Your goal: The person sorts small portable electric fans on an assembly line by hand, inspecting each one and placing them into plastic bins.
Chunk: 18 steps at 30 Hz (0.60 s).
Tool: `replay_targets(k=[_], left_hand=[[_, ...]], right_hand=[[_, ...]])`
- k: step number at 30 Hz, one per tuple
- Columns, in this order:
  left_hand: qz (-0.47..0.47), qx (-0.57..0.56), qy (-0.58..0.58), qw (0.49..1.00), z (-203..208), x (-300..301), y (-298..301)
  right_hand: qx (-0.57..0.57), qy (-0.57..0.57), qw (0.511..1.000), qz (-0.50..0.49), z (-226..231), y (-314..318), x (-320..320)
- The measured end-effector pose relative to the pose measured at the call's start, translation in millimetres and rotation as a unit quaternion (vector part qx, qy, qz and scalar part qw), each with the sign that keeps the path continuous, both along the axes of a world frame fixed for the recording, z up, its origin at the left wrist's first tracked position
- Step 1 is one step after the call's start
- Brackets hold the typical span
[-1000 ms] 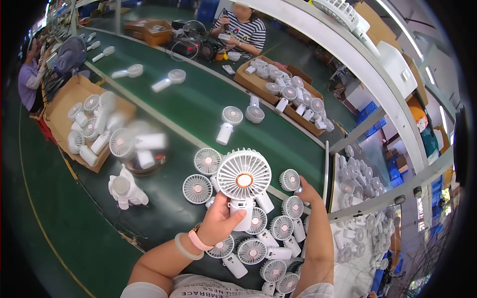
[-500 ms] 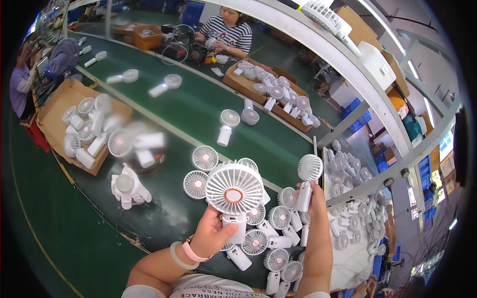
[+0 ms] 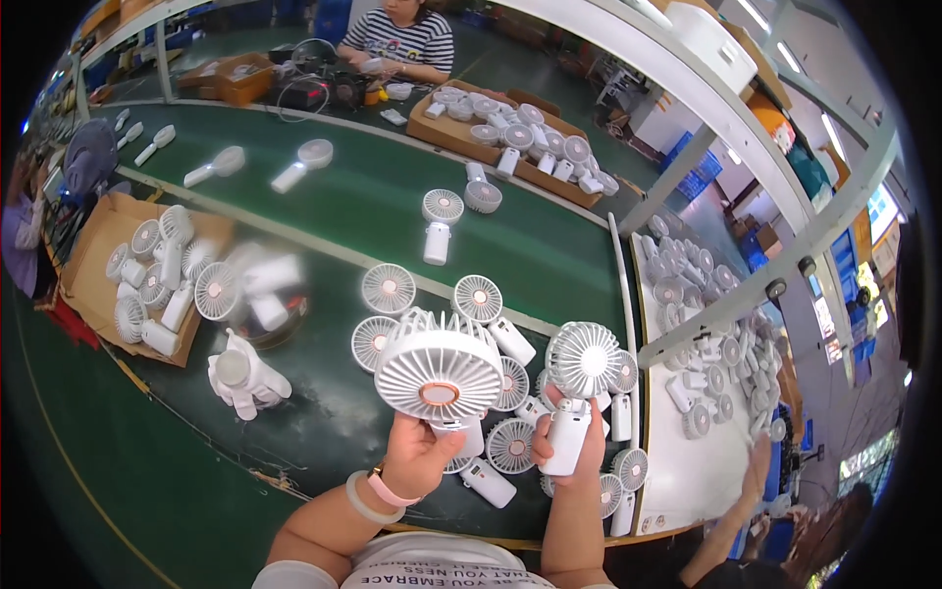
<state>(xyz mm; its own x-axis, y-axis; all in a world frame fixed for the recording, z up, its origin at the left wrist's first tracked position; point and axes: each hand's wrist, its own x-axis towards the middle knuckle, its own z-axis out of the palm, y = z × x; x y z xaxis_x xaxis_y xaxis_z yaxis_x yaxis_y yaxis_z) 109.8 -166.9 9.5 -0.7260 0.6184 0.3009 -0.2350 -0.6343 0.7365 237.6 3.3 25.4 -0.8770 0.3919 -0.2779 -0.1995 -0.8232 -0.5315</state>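
Fans held upright, handles down: large white fan is gripped by left hand; smaller handheld fan is clasped just beside by right hand.

Two white plastic handheld fans with round grilled heads, both held upright above the green belt

Larger white handheld fan: gripped by its short handle in the left hand, broad circular grille tilted toward the camera, a copper-coloured oval at the hub, raised over the cluster of loose fans

Smaller white handheld fan: clasped around its rounded handle in the right hand, ribbed head facing up and slightly left, just beside the larger one, not touching it
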Motion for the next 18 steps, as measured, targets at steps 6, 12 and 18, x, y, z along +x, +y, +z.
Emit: replay_targets(k=[6,12,18], left_hand=[[0.001,0.014,-0.01,1.0,-5,-5,18],[-0.024,-0.006,-0.118,0.993,-31,-11,22],[-0.101,-0.048,-0.139,0.984,-31,-13,29]], right_hand=[[0.031,0.075,0.995,0.054,-13,-3,-10],[0.088,0.023,0.995,0.033,-13,-3,-22],[0.208,-0.026,0.977,-0.047,-21,-8,-22]])
